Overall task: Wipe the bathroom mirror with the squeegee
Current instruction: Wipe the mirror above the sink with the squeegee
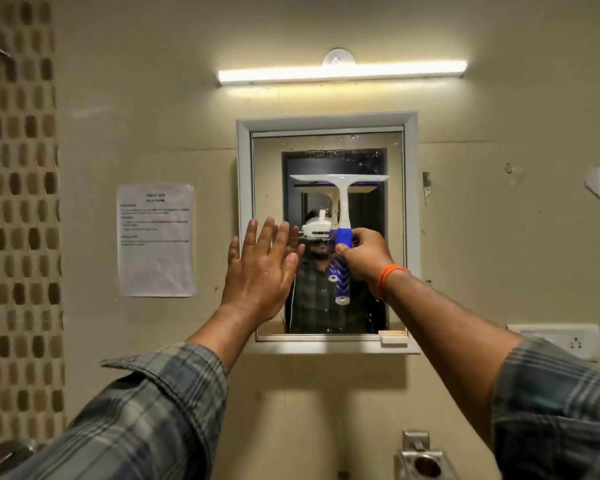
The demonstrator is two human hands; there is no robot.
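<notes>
Both arms raised; right hand (361,259) grips squeegee (342,216).

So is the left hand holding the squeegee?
No, the left hand is open and flat at the mirror's left edge, while the right hand grips the squeegee by its blue handle.
</notes>
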